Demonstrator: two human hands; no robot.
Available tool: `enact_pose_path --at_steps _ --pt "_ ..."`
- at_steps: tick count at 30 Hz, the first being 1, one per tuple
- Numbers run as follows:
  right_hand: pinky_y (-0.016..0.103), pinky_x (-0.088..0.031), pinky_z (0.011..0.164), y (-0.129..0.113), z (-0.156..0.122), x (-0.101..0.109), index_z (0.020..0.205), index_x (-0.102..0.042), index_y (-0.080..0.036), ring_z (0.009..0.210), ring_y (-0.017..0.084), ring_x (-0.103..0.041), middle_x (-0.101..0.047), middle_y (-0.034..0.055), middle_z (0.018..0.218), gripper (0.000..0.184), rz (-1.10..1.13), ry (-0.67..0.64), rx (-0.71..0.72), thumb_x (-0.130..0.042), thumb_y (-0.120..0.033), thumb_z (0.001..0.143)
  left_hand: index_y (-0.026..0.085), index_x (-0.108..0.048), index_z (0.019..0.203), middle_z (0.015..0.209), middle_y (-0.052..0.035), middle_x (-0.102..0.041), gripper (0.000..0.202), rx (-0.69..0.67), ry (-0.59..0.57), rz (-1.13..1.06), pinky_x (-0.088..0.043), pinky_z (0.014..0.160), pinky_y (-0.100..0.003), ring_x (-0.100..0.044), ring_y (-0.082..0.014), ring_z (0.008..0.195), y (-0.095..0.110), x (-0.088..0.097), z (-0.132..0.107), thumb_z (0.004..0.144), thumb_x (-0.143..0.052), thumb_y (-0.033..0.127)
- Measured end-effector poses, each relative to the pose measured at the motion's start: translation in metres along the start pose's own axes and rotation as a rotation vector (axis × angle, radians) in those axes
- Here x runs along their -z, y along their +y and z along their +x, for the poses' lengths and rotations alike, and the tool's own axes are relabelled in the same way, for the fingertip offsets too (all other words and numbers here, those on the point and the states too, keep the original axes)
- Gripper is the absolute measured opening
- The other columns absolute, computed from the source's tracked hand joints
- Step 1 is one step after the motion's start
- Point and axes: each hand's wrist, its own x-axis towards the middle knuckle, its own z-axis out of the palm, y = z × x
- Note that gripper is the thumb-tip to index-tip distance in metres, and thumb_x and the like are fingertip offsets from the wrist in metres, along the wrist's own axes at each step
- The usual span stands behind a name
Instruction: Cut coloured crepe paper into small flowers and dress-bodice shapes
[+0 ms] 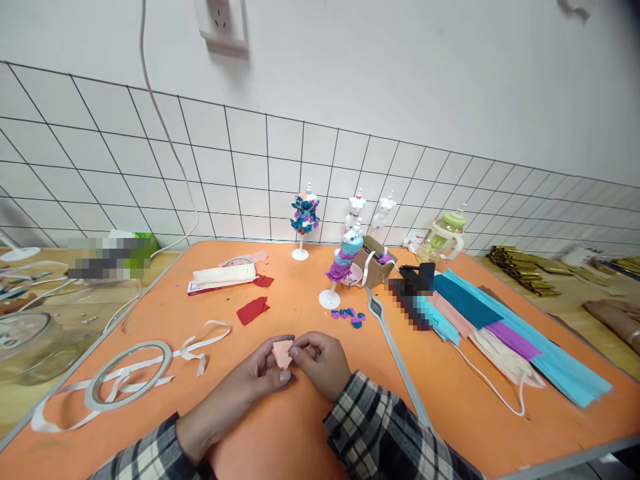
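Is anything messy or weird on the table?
Yes: left of the left hand, a thin white ribbon strip sprawls loosely inside and outside a ring-shaped white tape roll on the orange table, looking messy, not wound.

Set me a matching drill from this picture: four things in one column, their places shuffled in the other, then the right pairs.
Things
1. Peach crepe piece
2. Tape roll
3. Green-lidded bottle
4. Wall socket

Places
A. Far right part of the orange tabletop
B. High up, toward the picture's upper left
C. Between the left hand and the right hand
D. Near left, among white ribbon

Pairs: 1-C, 2-D, 3-A, 4-B
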Motion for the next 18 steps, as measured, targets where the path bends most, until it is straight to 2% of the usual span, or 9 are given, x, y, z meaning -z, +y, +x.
enact_pose_path --at_steps 3,5,7,10,14,18 --pt "0.022 -0.027 0.048 0.001 0.000 0.000 0.079 -0.071 -0.015 0.047 0.008 -0.033 -0.042 -0.0066 0.052 0.015 -0.008 0.010 -0.026 -0.062 -0.027 0.078 0.022 -0.066 0.107 0.104 -0.0069 -0.065 0.030 0.036 -0.049 0.068 -0.047 0.087 -0.038 -0.059 -0.0240 0.099 0.000 0.002 0.001 0.081 -0.076 0.033" --pt "0.022 -0.028 0.050 0.000 -0.001 0.000 0.078 -0.070 -0.015 0.049 0.008 -0.036 -0.046 -0.0053 0.056 0.012 -0.036 0.045 0.017 -0.062 -0.024 0.077 0.021 -0.067 0.103 0.094 -0.0051 -0.063 0.028 0.046 -0.085 0.094 -0.047 0.079 -0.034 -0.058 -0.0215 0.088 0.000 0.005 0.001 0.082 -0.075 0.036" --pt "0.022 -0.030 0.052 -0.001 -0.001 0.000 0.077 -0.069 -0.015 0.051 0.008 -0.038 -0.052 -0.0035 0.063 0.011 -0.051 0.056 0.065 -0.061 -0.021 0.075 0.020 -0.066 0.101 0.093 -0.0043 -0.063 0.030 0.006 -0.106 0.146 -0.044 0.076 -0.031 -0.056 -0.0202 0.085 0.000 0.008 0.001 0.079 -0.077 0.039" --pt "0.022 -0.031 0.051 -0.003 -0.003 -0.002 0.076 -0.069 -0.015 0.049 0.007 -0.039 -0.053 -0.0036 0.062 0.010 -0.044 0.024 0.077 -0.061 -0.022 0.074 0.021 -0.065 0.100 0.100 -0.0046 -0.064 0.036 -0.046 -0.058 0.275 -0.043 0.076 -0.030 -0.055 -0.0212 0.090 -0.001 0.007 0.003 0.076 -0.079 0.042" --pt "0.022 -0.030 0.045 -0.004 -0.003 -0.001 0.077 -0.065 -0.016 0.042 0.008 -0.039 -0.045 -0.0064 0.051 0.017 0.044 -0.043 -0.033 -0.060 -0.033 0.076 0.020 -0.065 0.100 0.088 -0.0023 -0.063 0.035 -0.037 0.045 0.393 -0.043 0.075 -0.030 -0.054 -0.0207 0.084 0.000 0.002 0.005 0.081 -0.071 0.049" --pt "0.021 -0.032 0.040 -0.003 0.001 0.000 0.082 -0.057 -0.018 0.037 0.008 -0.038 -0.045 -0.0078 0.047 0.030 0.178 -0.122 -0.168 -0.054 -0.047 0.077 0.023 -0.065 0.108 0.096 -0.0017 -0.065 0.029 -0.002 0.056 0.253 -0.044 0.087 -0.032 -0.058 -0.0208 0.094 0.003 -0.003 0.003 0.082 -0.071 0.034"
